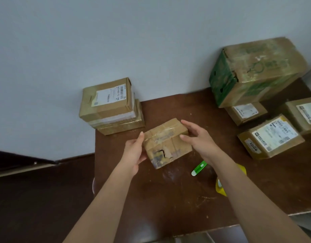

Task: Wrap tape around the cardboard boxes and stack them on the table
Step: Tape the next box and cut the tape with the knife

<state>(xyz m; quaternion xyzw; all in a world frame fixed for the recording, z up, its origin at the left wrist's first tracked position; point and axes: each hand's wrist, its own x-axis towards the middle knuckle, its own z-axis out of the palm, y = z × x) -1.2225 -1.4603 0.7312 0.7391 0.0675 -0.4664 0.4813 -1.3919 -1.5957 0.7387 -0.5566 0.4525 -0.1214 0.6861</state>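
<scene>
Both hands held the small taped box (167, 142); left hand (134, 153) gripped its left edge; right hand (198, 137) clasped the right; green utility knife (198, 168) just below the right wrist.

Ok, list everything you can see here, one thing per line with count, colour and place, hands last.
Small box: one, brown, taped and torn on the near face, held between both hands at table centre.
Stacked boxes: two, brown, top one with a white label, far left corner by the wall.
Big box: one, brown and green, far right, resting on a smaller labelled box.
Labelled boxes: two more, brown, right side of the table.
Cutter: one, green and white, on the table near the right forearm.
Tape roll: one, yellow, partly hidden behind the right forearm.
Table: one, dark brown.
Wall: pale grey.
Hands: left and right, gripping the small box.
</scene>
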